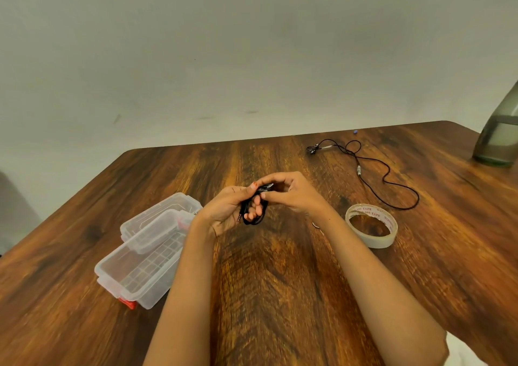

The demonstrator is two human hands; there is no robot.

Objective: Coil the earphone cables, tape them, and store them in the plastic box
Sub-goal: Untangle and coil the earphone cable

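A coiled black earphone cable (253,220) hangs in my left hand (227,211), whose fingers curl round the loops; the jack sticks out near the palm. My right hand (288,193) pinches the top of the same coil with thumb and fingertips. A second black earphone cable (372,169) lies uncoiled at the far right of the wooden table (280,295). The roll of clear tape (371,225) lies flat to the right of my right wrist. The clear plastic box (140,267) stands open at the left, its lid (159,220) lying tilted across its far end.
A grey-green glass bottle (499,133) stands at the table's far right edge. A small blue bit (355,132) lies near the far edge. A small round object (316,225) peeks out under my right wrist. A bare wall rises behind the table.
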